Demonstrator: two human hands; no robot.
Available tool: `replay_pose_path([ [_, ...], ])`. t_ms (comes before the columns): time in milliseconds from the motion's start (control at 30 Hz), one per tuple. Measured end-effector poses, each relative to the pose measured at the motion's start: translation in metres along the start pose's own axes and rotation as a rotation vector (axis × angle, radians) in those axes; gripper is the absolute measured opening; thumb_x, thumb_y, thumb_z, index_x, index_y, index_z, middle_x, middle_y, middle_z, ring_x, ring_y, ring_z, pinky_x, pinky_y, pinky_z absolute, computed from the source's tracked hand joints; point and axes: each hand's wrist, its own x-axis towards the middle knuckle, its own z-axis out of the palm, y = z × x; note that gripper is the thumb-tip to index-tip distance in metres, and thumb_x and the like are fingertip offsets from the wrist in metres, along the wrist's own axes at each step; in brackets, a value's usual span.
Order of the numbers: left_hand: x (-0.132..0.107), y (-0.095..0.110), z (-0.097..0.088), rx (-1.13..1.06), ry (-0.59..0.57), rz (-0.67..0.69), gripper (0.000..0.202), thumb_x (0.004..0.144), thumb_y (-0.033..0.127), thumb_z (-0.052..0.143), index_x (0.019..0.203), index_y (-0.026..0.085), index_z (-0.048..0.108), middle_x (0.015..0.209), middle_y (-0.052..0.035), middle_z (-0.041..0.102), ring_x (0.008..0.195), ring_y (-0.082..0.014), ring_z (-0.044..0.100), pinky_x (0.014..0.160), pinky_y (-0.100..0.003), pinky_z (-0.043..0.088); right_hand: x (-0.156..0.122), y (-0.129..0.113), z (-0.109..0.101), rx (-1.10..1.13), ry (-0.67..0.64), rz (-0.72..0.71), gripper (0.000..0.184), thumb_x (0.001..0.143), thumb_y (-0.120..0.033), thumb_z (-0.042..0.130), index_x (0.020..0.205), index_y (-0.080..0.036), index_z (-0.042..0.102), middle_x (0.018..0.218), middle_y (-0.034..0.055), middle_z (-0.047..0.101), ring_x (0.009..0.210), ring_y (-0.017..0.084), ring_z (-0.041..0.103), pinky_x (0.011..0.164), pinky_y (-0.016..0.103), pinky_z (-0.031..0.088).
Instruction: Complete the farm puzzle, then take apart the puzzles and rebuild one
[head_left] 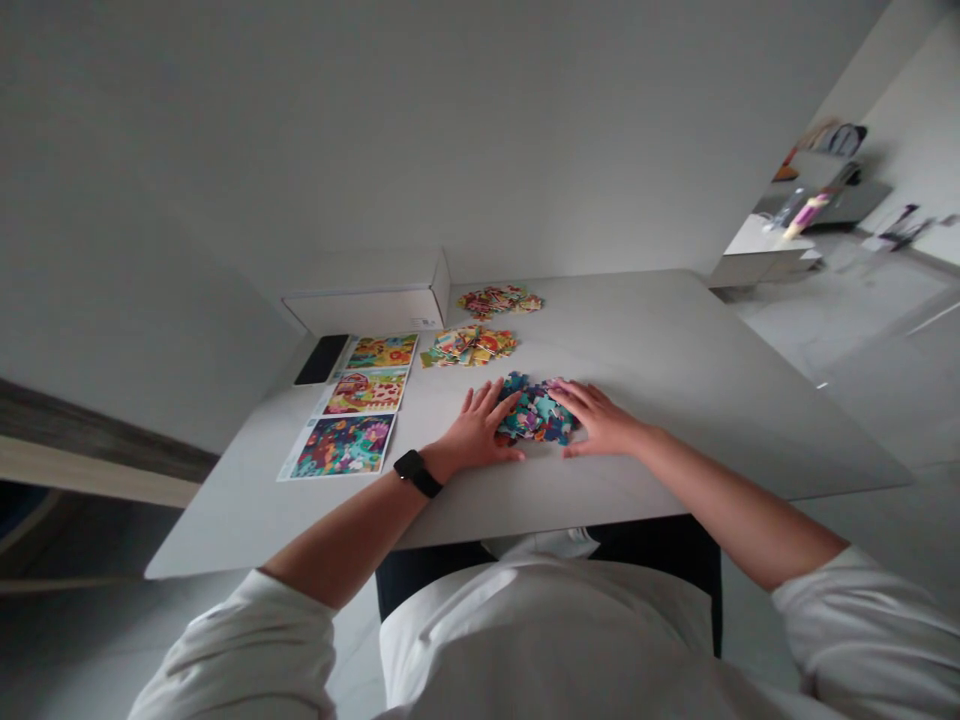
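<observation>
A heap of blue and purple jigsaw puzzle pieces [534, 412] lies on the white table [630, 340] in front of me. My left hand [480, 428], with a black watch [418, 473] on the wrist, rests against the heap's left side, fingers spread. On the opposite side my right hand [600, 420] touches the heap, its fingers stretched over the edge pieces. Neither hand grips a piece that I can make out. Beyond are a yellow-orange heap of puzzle pieces [471, 346] and a pink-red heap of puzzle pieces [500, 301].
At the left lie three picture sheets: a lion picture [382, 351], a farm picture [366, 392] and a dark blue picture [343, 446]. A black phone [322, 360] is beside them. Behind stands a white box [367, 308] against the wall [525, 140].
</observation>
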Motion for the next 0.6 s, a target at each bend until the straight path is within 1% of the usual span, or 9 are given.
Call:
replay_pose_path([
  [67,0.010,0.003,0.001,-0.001,0.009,0.007,0.121,0.076,0.085,0.078,0.172,0.023,0.037,0.177,-0.0231,0.031,0.164,-0.0506,0.026,0.132,-0.073,0.018,0.005,0.002,0.006,-0.015,0.010,-0.001,0.108,0.085,-0.066,0.084,0.171,-0.022,0.036,0.174,0.0227,0.037,0.161,0.043,0.036,0.131,0.065,0.031],
  [133,0.017,0.003,0.000,-0.009,0.036,0.020,0.112,0.083,0.082,0.075,0.170,0.021,0.040,0.170,-0.0232,0.044,0.159,-0.0460,0.037,0.133,-0.068,0.022,0.013,0.005,0.010,-0.018,0.038,-0.011,0.096,0.091,-0.060,0.079,0.170,-0.022,0.038,0.169,0.0218,0.046,0.157,0.040,0.042,0.130,0.063,0.034],
  [167,0.019,0.002,0.000,-0.010,0.053,0.027,0.109,0.085,0.081,0.074,0.169,0.020,0.041,0.167,-0.0230,0.048,0.157,-0.0443,0.040,0.133,-0.066,0.023,0.016,0.007,0.011,-0.019,0.054,-0.014,0.092,0.093,-0.058,0.077,0.170,-0.023,0.039,0.167,0.0212,0.049,0.156,0.039,0.045,0.129,0.062,0.035],
  [233,0.020,-0.001,0.000,-0.006,0.072,0.039,0.111,0.083,0.083,0.075,0.169,0.021,0.042,0.166,-0.0227,0.048,0.157,-0.0446,0.040,0.133,-0.065,0.024,0.022,0.012,0.013,-0.025,0.077,-0.027,0.094,0.093,-0.062,0.076,0.170,-0.023,0.038,0.166,0.0216,0.048,0.155,0.041,0.044,0.128,0.064,0.036],
  [300,0.018,-0.005,0.002,-0.001,0.064,0.057,0.119,0.077,0.087,0.076,0.170,0.022,0.040,0.170,-0.0228,0.043,0.160,-0.0479,0.034,0.132,-0.069,0.023,0.025,0.016,0.017,-0.030,0.083,-0.073,0.104,0.088,-0.073,0.076,0.171,-0.021,0.038,0.168,0.0235,0.045,0.156,0.043,0.042,0.128,0.066,0.034],
  [367,0.015,-0.007,0.005,-0.012,0.062,0.090,0.121,0.076,0.088,0.076,0.170,0.021,0.040,0.170,-0.0236,0.042,0.160,-0.0484,0.034,0.131,-0.070,0.025,0.027,0.018,0.021,-0.035,0.085,-0.127,0.110,0.085,-0.080,0.074,0.170,-0.020,0.039,0.167,0.0246,0.045,0.155,0.045,0.042,0.128,0.067,0.033],
  [433,0.016,-0.008,0.008,-0.038,0.094,0.130,0.115,0.080,0.085,0.075,0.169,0.019,0.041,0.165,-0.0244,0.048,0.156,-0.0452,0.041,0.131,-0.066,0.031,0.028,0.018,0.025,-0.036,0.100,-0.155,0.104,0.088,-0.081,0.070,0.168,-0.021,0.043,0.163,0.0237,0.050,0.152,0.044,0.046,0.127,0.066,0.036],
  [500,0.022,-0.009,0.010,-0.066,0.141,0.160,0.108,0.084,0.081,0.074,0.167,0.019,0.043,0.159,-0.0234,0.053,0.151,-0.0418,0.047,0.129,-0.062,0.036,0.029,0.019,0.025,-0.034,0.115,-0.153,0.095,0.093,-0.078,0.067,0.166,-0.022,0.046,0.159,0.0224,0.054,0.148,0.042,0.050,0.125,0.064,0.040],
  [600,0.042,-0.008,0.014,-0.090,0.171,0.195,0.100,0.087,0.077,0.075,0.163,0.019,0.048,0.155,-0.0226,0.056,0.147,-0.0400,0.051,0.127,-0.060,0.040,0.028,0.028,0.020,-0.034,0.122,-0.127,0.087,0.096,-0.073,0.066,0.165,-0.022,0.048,0.156,0.0218,0.056,0.144,0.041,0.053,0.122,0.062,0.044],
])
